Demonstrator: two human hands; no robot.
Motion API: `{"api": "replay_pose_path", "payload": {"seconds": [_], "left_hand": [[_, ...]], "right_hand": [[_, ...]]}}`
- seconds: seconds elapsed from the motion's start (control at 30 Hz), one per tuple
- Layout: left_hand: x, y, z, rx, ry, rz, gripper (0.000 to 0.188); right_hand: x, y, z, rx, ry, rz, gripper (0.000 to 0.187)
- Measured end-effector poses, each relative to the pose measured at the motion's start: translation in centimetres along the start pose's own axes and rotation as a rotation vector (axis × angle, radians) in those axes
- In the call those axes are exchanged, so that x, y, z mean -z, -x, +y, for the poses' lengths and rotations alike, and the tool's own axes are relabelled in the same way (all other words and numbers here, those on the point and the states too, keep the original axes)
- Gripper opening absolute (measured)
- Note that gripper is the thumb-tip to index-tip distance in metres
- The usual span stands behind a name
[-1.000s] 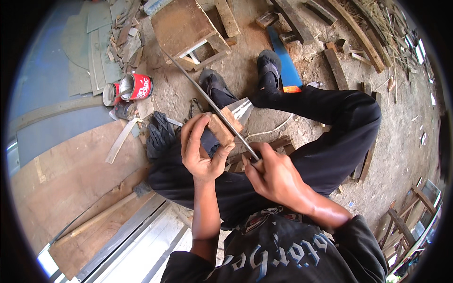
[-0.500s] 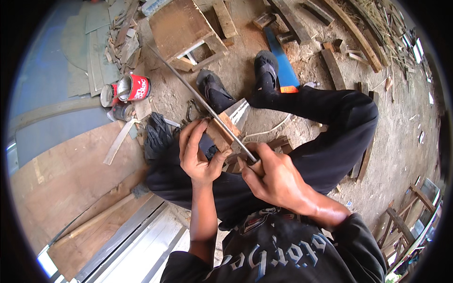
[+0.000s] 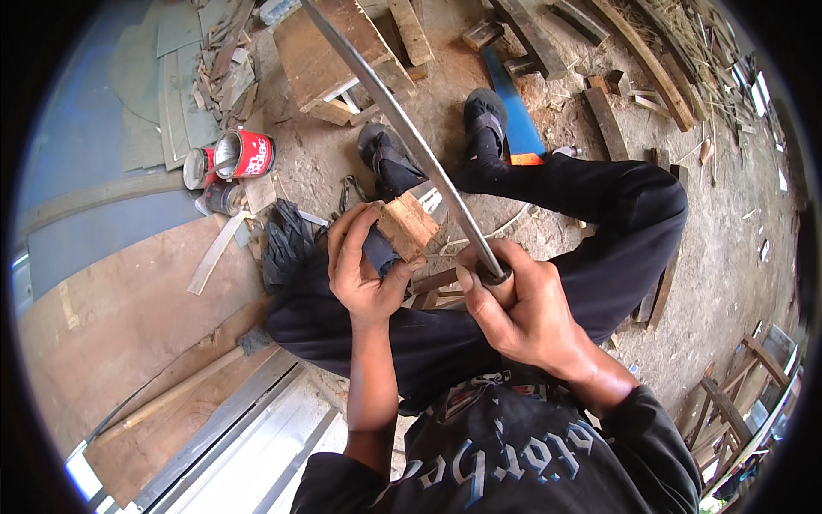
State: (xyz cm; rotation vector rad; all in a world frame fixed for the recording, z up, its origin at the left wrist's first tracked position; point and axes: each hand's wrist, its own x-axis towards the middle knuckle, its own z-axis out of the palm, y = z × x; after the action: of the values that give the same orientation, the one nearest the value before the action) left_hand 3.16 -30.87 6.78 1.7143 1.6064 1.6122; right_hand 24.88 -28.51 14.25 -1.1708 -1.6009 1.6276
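My left hand (image 3: 364, 278) grips a small wooden block (image 3: 407, 226) above my lap, fingers on one side and thumb at its lower edge. The block's pale, rough-cut face is turned upward. My right hand (image 3: 539, 313) is closed around the short wooden handle of a machete (image 3: 408, 128). Its long grey blade slants up and left, past the block's right side and over my feet. A gap shows between blade and block. Part of the block is hidden by my left fingers.
A low wooden box-like piece (image 3: 321, 56) stands ahead. To the left are red paint cans (image 3: 254, 154) and a crumpled black plastic bag (image 3: 287, 244). A blue-bladed saw (image 3: 518, 120) lies beyond my right foot. Timber offcuts (image 3: 606, 124) litter the floor at right.
My right hand has moved right and the machete has lifted off the block, its blade now showing broader. The block has tilted in my left hand, turning its cut face up.
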Motion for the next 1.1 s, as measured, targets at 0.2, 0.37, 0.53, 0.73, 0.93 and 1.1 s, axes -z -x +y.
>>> {"api": "replay_pose_path", "payload": {"seconds": [0.2, 0.37, 0.53, 0.73, 0.93, 1.1], "left_hand": [[-0.5, -0.5, 0.2, 0.014, 0.01, 0.007, 0.076], [-0.1, -0.6, 0.0, -0.017, 0.013, 0.002, 0.076], [0.3, 0.3, 0.0, 0.013, -0.014, 0.021, 0.075], [1.0, 0.6, -0.6, -0.092, -0.06, 0.031, 0.074], [0.4, 0.9, -0.4, -0.034, -0.102, 0.035, 0.077], [1.2, 0.8, -0.8, -0.118, -0.141, 0.012, 0.077]], "right_hand": [[-0.6, 0.5, 0.2, 0.021, -0.018, -0.005, 0.034], [-1.6, 0.0, 1.5, -0.067, 0.145, -0.118, 0.038], [-1.2, 0.7, -0.7, 0.051, 0.044, -0.027, 0.036], [-1.9, 0.6, 1.8, -0.082, 0.157, -0.158, 0.038], [-1.4, 1.1, 0.2, 0.069, 0.034, -0.054, 0.038], [-1.8, 0.8, 1.5, -0.065, 0.133, -0.134, 0.027]]}}
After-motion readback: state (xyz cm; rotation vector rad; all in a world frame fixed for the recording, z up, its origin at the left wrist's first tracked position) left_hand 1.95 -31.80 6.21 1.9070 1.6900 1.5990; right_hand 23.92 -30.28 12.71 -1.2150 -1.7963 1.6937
